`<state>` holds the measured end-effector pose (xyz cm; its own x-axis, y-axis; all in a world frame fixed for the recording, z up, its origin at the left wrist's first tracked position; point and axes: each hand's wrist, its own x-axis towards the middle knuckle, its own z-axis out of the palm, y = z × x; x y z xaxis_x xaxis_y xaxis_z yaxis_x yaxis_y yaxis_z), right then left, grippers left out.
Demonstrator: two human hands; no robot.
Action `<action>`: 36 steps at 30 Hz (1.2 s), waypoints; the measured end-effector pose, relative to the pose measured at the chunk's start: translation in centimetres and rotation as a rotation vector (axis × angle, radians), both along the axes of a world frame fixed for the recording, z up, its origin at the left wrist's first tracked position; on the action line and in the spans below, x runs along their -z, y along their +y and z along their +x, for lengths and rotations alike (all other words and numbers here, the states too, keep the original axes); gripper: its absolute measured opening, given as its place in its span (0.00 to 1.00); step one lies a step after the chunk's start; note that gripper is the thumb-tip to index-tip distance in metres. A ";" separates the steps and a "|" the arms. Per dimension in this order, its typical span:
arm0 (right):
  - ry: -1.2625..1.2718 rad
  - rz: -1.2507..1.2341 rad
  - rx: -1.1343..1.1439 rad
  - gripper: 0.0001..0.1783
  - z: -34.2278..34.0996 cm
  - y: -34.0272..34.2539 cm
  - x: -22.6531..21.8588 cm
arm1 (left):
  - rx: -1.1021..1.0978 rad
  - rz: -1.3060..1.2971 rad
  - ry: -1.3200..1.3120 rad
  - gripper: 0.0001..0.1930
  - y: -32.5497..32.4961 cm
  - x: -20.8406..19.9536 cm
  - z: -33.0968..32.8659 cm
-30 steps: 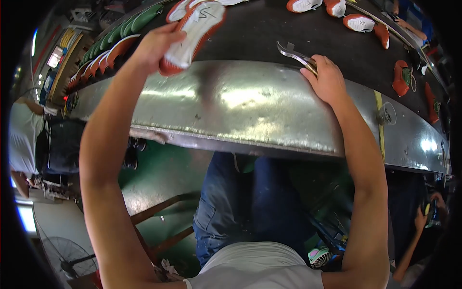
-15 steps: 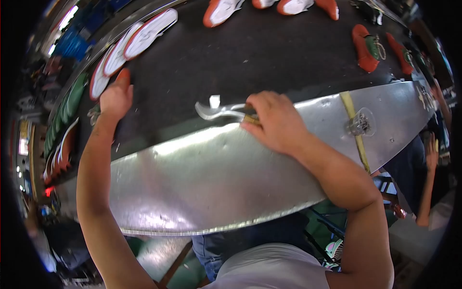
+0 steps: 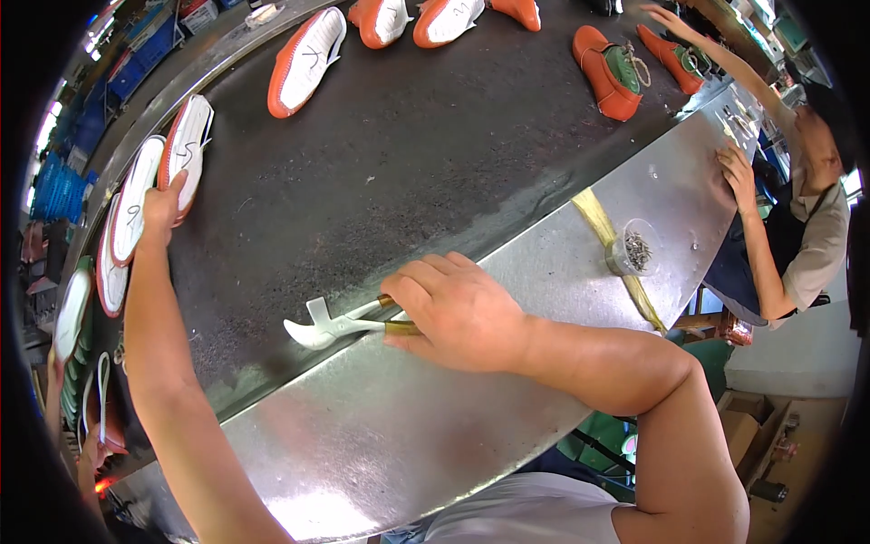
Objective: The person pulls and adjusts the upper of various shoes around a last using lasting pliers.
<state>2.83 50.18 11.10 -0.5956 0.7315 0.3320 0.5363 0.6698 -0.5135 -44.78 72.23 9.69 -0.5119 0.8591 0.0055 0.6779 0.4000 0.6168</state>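
At the left edge of the dark work surface (image 3: 362,154), my left hand (image 3: 161,210) grips the near end of an orange shoe upper (image 3: 188,145) with a white sole side turned up. Two similar white-soled shoes (image 3: 136,201) lie just beside it, in a row along the edge. My right hand (image 3: 458,313) is closed round the handles of metal pincers (image 3: 322,331) with a curved jaw. The pincers lie over the near edge of the dark surface, where it meets the metal sheet (image 3: 381,426). Its fingers wrap both brownish handles.
A clear cup of small nails (image 3: 634,249) stands by a yellow strip (image 3: 594,218) on the metal sheet. More orange and white shoes (image 3: 308,63) line the far side. Orange-green shoes (image 3: 609,77) stand at far right. A co-worker (image 3: 779,208) reaches in from the right.
The view has turned rightward. My left hand has moved onto the farthest shoe of the left row and taken hold of its end. My right hand still holds the pincers.
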 end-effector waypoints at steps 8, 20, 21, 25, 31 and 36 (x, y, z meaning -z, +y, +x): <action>0.034 0.098 -0.002 0.20 0.1 0.2 1.0 | 0.005 0.342 -1.045 0.21 -22.7 -7.3 10.6; 0.394 0.238 -0.097 0.25 2.9 -12.2 -4.0 | 0.231 0.234 -0.976 0.48 -69.0 -3.3 30.0; 0.336 -0.021 -0.135 0.24 4.5 -16.1 -4.9 | 0.126 0.040 -1.063 0.47 -71.2 -2.7 31.5; 0.255 -0.700 -0.159 0.19 10.0 -27.6 -0.5 | 0.276 -0.346 -0.818 0.43 -75.5 3.5 34.2; 0.032 -0.741 -0.097 0.35 14.0 -36.0 11.0 | 0.531 -0.315 -0.176 0.33 -72.3 3.8 37.9; 0.057 -0.869 -0.141 0.31 15.8 -35.0 10.7 | 0.467 -0.230 -0.140 0.20 -71.1 4.8 39.7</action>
